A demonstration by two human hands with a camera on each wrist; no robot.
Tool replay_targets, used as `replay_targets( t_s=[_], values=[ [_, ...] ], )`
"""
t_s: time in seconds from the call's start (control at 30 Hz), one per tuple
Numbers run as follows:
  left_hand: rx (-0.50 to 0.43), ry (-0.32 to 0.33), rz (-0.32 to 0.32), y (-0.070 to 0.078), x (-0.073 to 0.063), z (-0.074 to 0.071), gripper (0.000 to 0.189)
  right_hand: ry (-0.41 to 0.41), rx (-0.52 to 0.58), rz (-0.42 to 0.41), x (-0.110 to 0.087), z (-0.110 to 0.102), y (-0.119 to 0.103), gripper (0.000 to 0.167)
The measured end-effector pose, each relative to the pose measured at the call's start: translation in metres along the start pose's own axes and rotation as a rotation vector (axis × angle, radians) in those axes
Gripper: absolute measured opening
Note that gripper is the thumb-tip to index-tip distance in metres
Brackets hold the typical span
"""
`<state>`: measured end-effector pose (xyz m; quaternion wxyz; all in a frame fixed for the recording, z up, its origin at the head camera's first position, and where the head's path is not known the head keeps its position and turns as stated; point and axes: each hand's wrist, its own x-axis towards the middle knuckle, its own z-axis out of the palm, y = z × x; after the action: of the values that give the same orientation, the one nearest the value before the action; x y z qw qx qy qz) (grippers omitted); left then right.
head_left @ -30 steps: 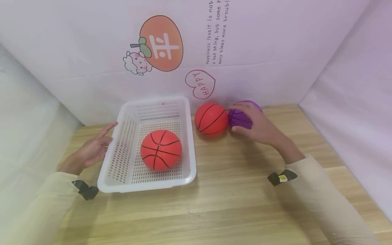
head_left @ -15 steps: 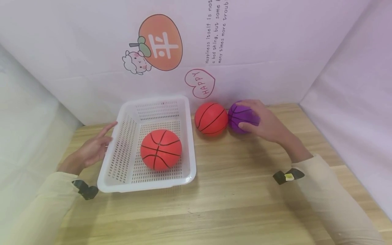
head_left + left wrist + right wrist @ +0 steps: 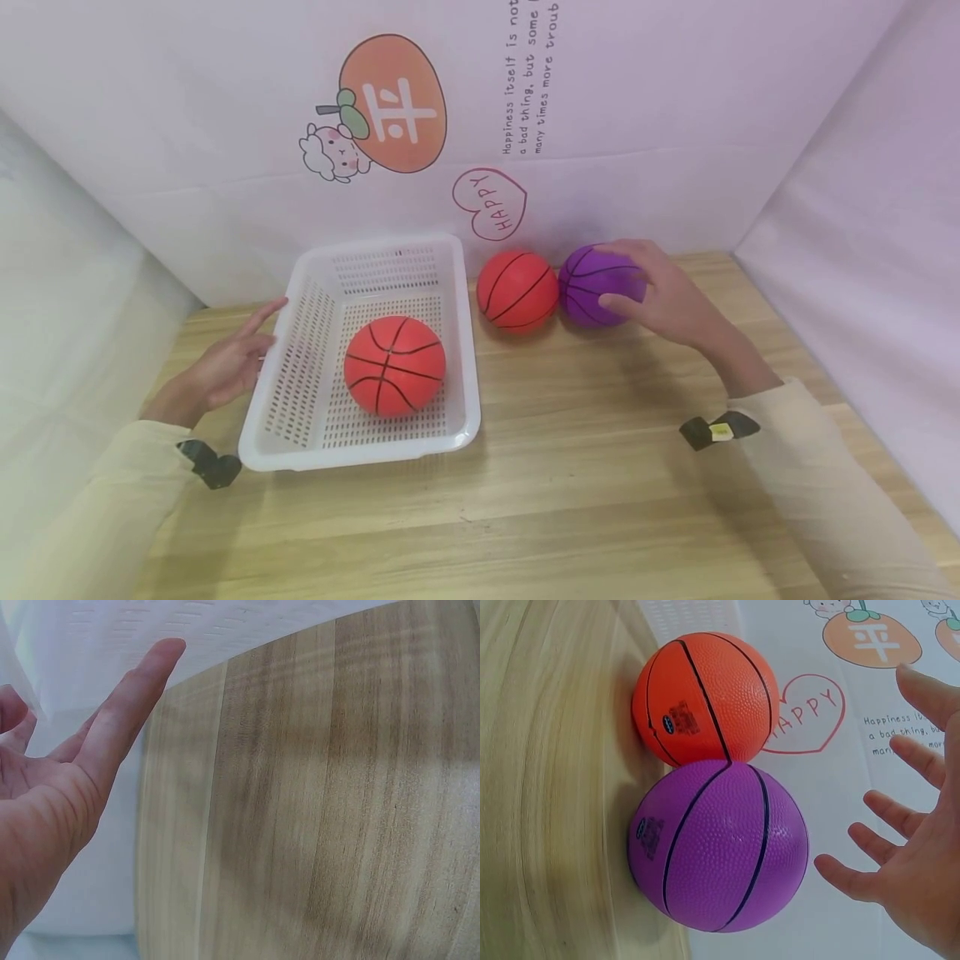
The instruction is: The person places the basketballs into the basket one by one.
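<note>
Air separates the right hand [image 3: 926, 847] from the purple ball [image 3: 720, 847] in the right wrist view: its fingers are spread and grip nothing. From the head, that same hand overlaps the ball's right side, right of centre in the frame. The ball sits on the table [image 3: 570, 483] near the back sheet [image 3: 637, 117], and its left side appears to touch a red ball [image 3: 517, 292].

At centre-left of the frame stands a white basket [image 3: 360, 454] with a second red ball [image 3: 395, 367] on its slatted floor. The left hand [image 3: 232, 367] is at the basket's left rim, index finger extended and its tip touching the edge; it grasps nothing.

By its looks, the purple ball is hollow and light, with a springy skin that should yield a little under pressure. Its pebbled surface ought to resist slipping, and breakage seems unlikely. Rolling is the likelier trouble, since a nudge leftward would push the neighbouring red ball. The best hold is probably across the widest part, thumb on the near side and fingers over the far side, because the left side is blocked. The basket looks like thin, stiff plastic, liable to slide; its rim is the natural place to steady it.
</note>
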<state>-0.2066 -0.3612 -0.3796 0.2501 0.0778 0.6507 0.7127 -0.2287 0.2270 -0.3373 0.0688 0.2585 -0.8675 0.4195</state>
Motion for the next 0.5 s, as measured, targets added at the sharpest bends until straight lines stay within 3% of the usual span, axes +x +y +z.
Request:
replay_targets(
  t_s=[0.2, 0.5],
  values=[
    [-0.024, -0.012, 0.003, -0.001, 0.003, 0.000, 0.066, -0.013, 0.035, 0.083, -0.003, -0.008, 0.003, 0.064],
    [-0.030, -0.016, 0.007, -0.001, 0.000, -0.002, 0.066, 0.002, 0.051, 0.085, 0.000, -0.015, 0.002, 0.067]
  ],
)
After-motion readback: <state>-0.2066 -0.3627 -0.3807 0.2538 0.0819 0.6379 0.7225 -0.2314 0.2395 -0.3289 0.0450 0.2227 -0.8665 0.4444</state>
